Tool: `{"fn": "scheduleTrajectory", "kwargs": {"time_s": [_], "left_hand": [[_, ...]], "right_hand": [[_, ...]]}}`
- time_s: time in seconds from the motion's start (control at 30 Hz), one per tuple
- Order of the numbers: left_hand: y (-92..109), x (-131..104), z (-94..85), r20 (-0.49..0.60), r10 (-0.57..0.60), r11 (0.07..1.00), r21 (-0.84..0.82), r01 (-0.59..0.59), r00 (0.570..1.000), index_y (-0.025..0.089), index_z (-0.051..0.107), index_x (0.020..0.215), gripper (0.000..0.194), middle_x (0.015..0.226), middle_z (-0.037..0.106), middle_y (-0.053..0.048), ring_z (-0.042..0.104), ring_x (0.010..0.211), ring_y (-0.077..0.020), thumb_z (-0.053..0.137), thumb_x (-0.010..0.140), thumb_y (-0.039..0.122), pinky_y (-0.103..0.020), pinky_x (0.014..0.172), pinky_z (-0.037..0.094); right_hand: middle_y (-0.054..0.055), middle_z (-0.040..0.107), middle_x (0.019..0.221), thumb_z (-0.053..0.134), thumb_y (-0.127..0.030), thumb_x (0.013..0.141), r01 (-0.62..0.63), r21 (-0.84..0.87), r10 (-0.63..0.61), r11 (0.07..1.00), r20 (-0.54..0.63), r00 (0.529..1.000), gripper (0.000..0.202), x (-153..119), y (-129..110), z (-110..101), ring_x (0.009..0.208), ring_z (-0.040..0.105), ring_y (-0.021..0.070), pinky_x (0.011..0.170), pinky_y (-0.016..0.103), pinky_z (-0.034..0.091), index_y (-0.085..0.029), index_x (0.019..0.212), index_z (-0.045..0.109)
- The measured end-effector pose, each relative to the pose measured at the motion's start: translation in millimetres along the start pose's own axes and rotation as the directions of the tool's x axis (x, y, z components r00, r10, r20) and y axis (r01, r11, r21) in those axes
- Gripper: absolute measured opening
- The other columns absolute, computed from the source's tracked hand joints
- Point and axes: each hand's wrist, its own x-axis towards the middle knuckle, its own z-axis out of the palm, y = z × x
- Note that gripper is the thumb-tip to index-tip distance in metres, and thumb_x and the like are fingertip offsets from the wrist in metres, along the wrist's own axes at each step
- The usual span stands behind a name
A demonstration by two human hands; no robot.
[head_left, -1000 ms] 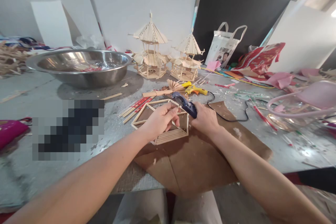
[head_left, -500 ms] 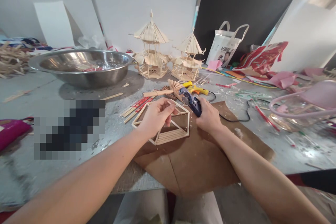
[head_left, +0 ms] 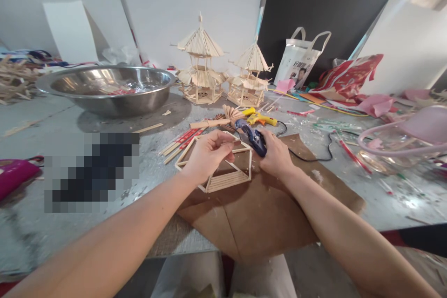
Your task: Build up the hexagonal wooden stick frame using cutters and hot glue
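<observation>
My left hand [head_left: 211, 153] is closed in a pinch over a six-sided frame of thin wooden sticks [head_left: 228, 180]. A thin wooden stick seems to be between its fingertips, mostly hidden by the fingers. One section of the frame is filled with parallel sticks. My right hand [head_left: 275, 153] grips a dark blue hand cutter [head_left: 256, 141], its head pointing up and left beside the frame's far right side. Under both lies a brown sheet [head_left: 265, 223]. Several sticks with red paper sleeves [head_left: 185, 138] lie left of the frame.
Behind the cutter lies a yellow glue gun [head_left: 263, 118] with a black cord. Two stick pagodas [head_left: 201, 77] stand at the back. A wide steel basin [head_left: 122, 102] is at left, a pink-handled clear container [head_left: 401, 149] at right. A folded paper fan [head_left: 232, 112] lies mid-table.
My right hand and the cutter have shifted slightly left, and the cutter's head sits a little closer to my left hand. My left hand stays over the frame, its fingers slightly moved.
</observation>
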Motion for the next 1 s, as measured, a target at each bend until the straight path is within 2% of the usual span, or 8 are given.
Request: {"fn": "scheduleTrajectory", "kwargs": {"time_s": [0.1,0.2,0.3,0.4,0.5,0.77,0.87,1.0], "left_hand": [[-3,0,-0.6,0.011,0.009,0.996,0.093,-0.01,1.0,0.014,0.051,0.077,0.014,0.059,0.055,0.003,0.053,0.047,-0.0076,0.056,0.067,0.023,-0.022,0.05,0.045],[-7,1,-0.9,0.04,0.016,0.984,0.177,-0.023,0.999,0.015,0.052,0.076,0.011,0.055,0.053,0.004,0.051,0.047,-0.0069,0.055,0.068,0.023,-0.02,0.049,0.042],[-9,0,-0.5,0.083,-0.016,0.98,0.2,-0.001,0.996,0.016,0.052,0.074,0.01,0.053,0.051,0.005,0.048,0.047,-0.0068,0.054,0.068,0.024,-0.02,0.048,0.042],[-9,0,0.0,0.11,-0.072,0.98,0.194,0.049,0.991,0.016,0.053,0.075,0.012,0.055,0.05,0.004,0.049,0.048,-0.0074,0.055,0.067,0.025,-0.021,0.05,0.043],[-8,0,-0.3,0.102,-0.095,0.977,0.199,0.073,0.99,0.016,0.053,0.075,0.012,0.057,0.05,0.005,0.05,0.049,-0.0071,0.055,0.067,0.024,-0.022,0.052,0.045],[-9,0,0.1,0.125,-0.091,0.98,0.188,0.067,0.988,0.016,0.053,0.077,0.011,0.064,0.053,0.003,0.052,0.056,-0.0079,0.053,0.068,0.023,-0.023,0.056,0.048],[-11,0,-1.5,0.15,-0.055,0.963,0.27,0.012,0.987,0.016,0.055,0.085,0.017,0.071,0.058,0.0,0.053,0.057,-0.0083,0.05,0.07,0.024,-0.023,0.056,0.047],[-13,0,-5.9,0.234,0.063,0.867,0.47,-0.169,0.97,0.019,0.059,0.096,0.026,0.081,0.063,-0.002,0.057,0.068,-0.0118,0.047,0.074,0.026,-0.022,0.061,0.045]], "right_hand": [[0.01,0.057,0.099,0.047,-0.032,0.069,-0.003,0.048,0.005,0.999,-0.043,0.999,0.043,-1,1,0,0.089,0.054,0.0219,0.075,0.03,0.04,-0.015,0.108,0.042],[0.007,0.061,0.088,0.045,-0.035,0.073,-0.013,0.153,0.029,0.988,-0.1,0.995,0.034,-2,2,0,0.078,0.057,0.0186,0.068,0.027,0.041,-0.017,0.102,0.045],[0.005,0.061,0.08,0.046,-0.033,0.074,0.018,0.271,0.02,0.962,-0.137,0.99,0.025,-2,5,0,0.067,0.057,0.0156,0.062,0.024,0.042,-0.018,0.094,0.048],[0.004,0.061,0.078,0.05,-0.029,0.071,0.085,0.367,-0.028,0.926,-0.158,0.987,0.023,-2,8,2,0.064,0.056,0.0145,0.06,0.023,0.042,-0.018,0.091,0.049],[0.003,0.061,0.076,0.051,-0.026,0.07,0.127,0.438,-0.07,0.89,-0.144,0.987,0.021,-2,8,2,0.063,0.056,0.0134,0.06,0.023,0.043,-0.018,0.089,0.051],[0.002,0.059,0.076,0.052,-0.026,0.071,0.141,0.537,-0.112,0.832,-0.086,0.99,0.019,-1,5,1,0.064,0.055,0.0115,0.06,0.022,0.043,-0.016,0.088,0.051],[0.002,0.059,0.078,0.051,-0.025,0.071,0.141,0.565,-0.117,0.813,-0.079,0.99,0.02,0,5,2,0.066,0.055,0.0117,0.062,0.022,0.043,-0.015,0.089,0.051],[0.002,0.058,0.077,0.051,-0.022,0.071,0.159,0.565,-0.135,0.81,-0.084,0.987,0.019,0,6,3,0.066,0.053,0.0115,0.062,0.023,0.042,-0.016,0.089,0.051]]}}
